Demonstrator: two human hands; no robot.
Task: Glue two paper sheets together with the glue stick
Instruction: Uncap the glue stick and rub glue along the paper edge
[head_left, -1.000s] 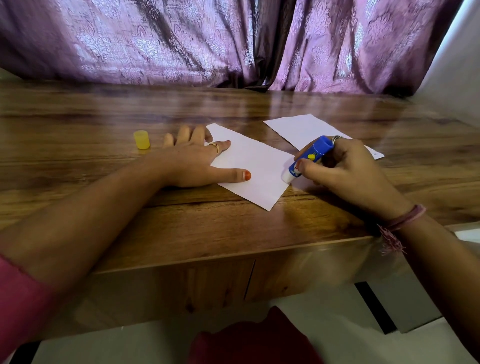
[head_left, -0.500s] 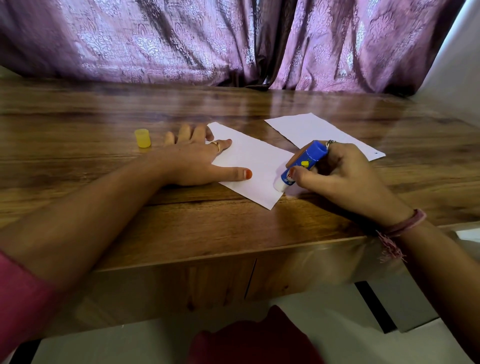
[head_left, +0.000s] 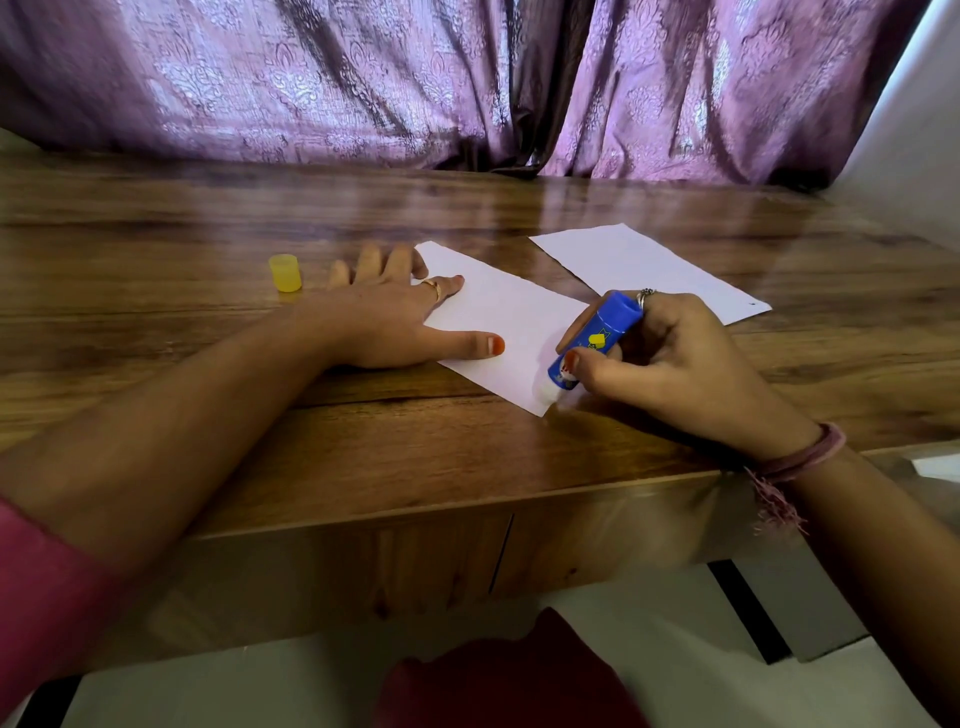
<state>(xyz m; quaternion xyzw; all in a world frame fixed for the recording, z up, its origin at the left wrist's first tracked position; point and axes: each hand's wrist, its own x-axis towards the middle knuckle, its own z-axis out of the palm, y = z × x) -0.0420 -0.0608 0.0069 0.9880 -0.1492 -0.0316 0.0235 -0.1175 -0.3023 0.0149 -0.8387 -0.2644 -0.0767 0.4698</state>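
A white paper sheet (head_left: 511, 325) lies at an angle on the wooden table (head_left: 467, 452). My left hand (head_left: 387, 317) lies flat with spread fingers on the sheet's left edge, thumb and ring finger on the paper. My right hand (head_left: 670, 358) grips a blue glue stick (head_left: 597, 338), tilted down to the left. Its white tip touches the sheet's near right corner. A second white sheet (head_left: 639, 267) lies behind my right hand, partly covered by it.
The yellow glue cap (head_left: 285, 273) stands on the table left of my left hand. Purple curtains (head_left: 467, 83) hang along the table's far edge. The table's front edge runs below my forearms, with a white floor beneath.
My right hand has drawn the glue stick along the sheet's right edge toward me, down to the near corner. My left hand has stayed in place on the paper.
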